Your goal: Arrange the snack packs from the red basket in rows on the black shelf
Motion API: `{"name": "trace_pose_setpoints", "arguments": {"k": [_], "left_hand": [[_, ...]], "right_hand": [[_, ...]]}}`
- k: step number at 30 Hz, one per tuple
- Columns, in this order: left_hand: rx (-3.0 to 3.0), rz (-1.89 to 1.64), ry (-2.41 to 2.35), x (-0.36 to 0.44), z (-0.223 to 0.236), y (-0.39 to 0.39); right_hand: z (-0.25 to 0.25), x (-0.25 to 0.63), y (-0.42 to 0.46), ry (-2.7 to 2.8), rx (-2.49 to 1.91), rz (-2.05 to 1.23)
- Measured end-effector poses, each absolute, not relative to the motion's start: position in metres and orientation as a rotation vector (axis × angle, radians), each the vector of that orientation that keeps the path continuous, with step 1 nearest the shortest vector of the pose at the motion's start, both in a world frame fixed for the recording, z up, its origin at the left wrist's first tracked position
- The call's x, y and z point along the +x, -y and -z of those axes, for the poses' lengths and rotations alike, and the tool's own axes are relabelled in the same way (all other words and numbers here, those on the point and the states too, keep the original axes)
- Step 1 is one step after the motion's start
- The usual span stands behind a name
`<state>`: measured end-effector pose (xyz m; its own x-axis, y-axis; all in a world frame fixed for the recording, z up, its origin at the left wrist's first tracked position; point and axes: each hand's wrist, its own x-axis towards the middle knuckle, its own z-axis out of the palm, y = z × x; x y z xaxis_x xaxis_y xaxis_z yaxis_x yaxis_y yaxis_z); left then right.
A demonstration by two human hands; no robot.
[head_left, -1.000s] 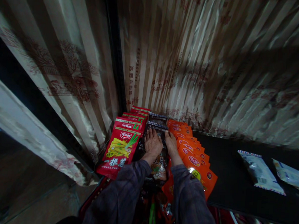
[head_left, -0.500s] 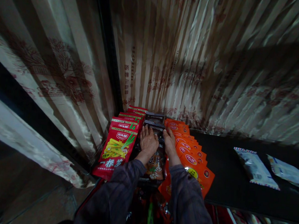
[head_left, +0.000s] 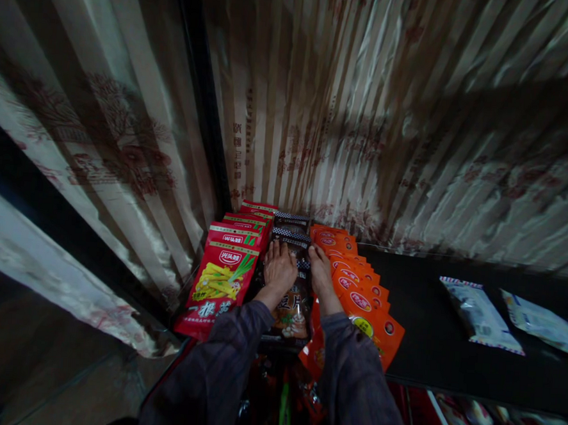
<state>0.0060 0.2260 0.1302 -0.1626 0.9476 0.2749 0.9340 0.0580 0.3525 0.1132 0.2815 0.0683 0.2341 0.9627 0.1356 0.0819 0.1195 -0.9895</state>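
Two dark-sleeved arms reach forward from the near side, passing over glossy dark goods (head_left: 264, 397) that lie just in front of the black packets (head_left: 293, 315). The left hand (head_left: 280, 269) rests palm down on top of those packets, its fingers a little apart and pointing away from the person. The right hand (head_left: 321, 270) sits along the packets' right edge — most of its fingers are hidden from me, so I can't tell whether they are closed on anything.

The black packets overlap in a row running straight back, printed faces up, long axes pointing away from the person, chequered ends at the far side. Just left of them is an overlapping row of red packets (head_left: 223, 276), far ends leaning slightly toward the black ones; just right, a fanned row of orange packets (head_left: 378, 321). Well to the right of the black packets, two pale packets (head_left: 484, 318) lie apart on the dark shelf (head_left: 415, 349). Behind the black packets rises striped sheeting (head_left: 290, 110), with a dark post (head_left: 207, 99) behind and to their left.
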Motion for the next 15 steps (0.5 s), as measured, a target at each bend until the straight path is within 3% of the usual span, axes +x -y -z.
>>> {"name": "trace_pose_setpoints", "arguments": {"k": [15], "left_hand": [[2.236, -0.925, -2.109, 0.001, -0.127, -0.214]], "right_hand": [[-0.084, 0.11, -0.275, 1.193, -1.377, -0.894]]}}
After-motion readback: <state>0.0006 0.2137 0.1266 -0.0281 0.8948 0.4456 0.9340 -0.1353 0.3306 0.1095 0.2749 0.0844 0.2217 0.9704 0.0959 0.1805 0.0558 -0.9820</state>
